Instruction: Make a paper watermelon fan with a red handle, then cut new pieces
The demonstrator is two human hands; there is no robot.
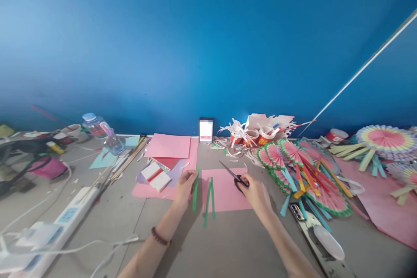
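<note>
My left hand (186, 186) pinches a narrow green paper strip (195, 193) that hangs down from the fingers beside a pink sheet. In my right hand (256, 189) is a pair of black-handled scissors (239, 180), its blades pointing up and to the left over the sheet. The pink paper sheet (228, 191) lies flat on the table between both hands. Two more green strips (208, 208) rest across its left part, close together at the top and spreading apart below, their lower ends past the sheet's edge.
Folded paper fans (296, 156) with coloured strips crowd the right, near a phone (312, 234). Tubs with paper scraps (250, 137) stand at the back. Left are stacked papers (169, 145), wooden sticks (128, 163), a bottle (97, 126) and a power strip (61, 230) with cables.
</note>
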